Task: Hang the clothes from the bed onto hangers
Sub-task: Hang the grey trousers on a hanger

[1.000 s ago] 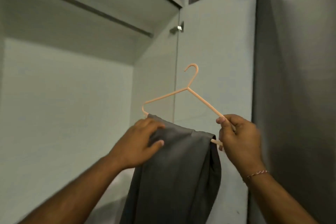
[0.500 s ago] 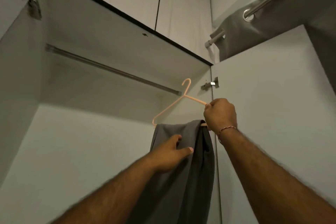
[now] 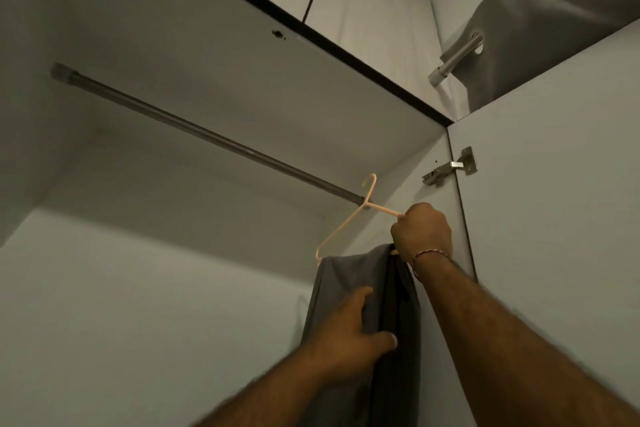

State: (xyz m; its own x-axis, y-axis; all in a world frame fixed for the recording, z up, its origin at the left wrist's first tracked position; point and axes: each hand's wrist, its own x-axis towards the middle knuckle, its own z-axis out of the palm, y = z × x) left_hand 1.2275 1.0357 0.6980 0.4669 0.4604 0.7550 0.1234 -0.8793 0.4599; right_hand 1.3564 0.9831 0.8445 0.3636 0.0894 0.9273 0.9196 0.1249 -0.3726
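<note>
A pale pink hanger [image 3: 346,225] carries folded grey trousers [image 3: 349,281] draped over its lower bar. My right hand [image 3: 420,232] grips the hanger's right arm, fist closed, raised inside the wardrobe. The hook sits right at the right end of the dark closet rod [image 3: 194,133]; whether it is over the rod I cannot tell. My left hand [image 3: 349,333] holds the hanging trousers lower down, thumb across the front of the cloth and fingers behind it.
The wardrobe interior is pale, with a shelf panel above the rod. The open door [image 3: 554,201] with a metal hinge [image 3: 450,168] stands at the right. A grey curtain on a steel rod [image 3: 460,57] hangs above the door.
The view tilted upward. My right hand lifted the hanger with the trousers up to the rod's right end. My left hand slid down the cloth.
</note>
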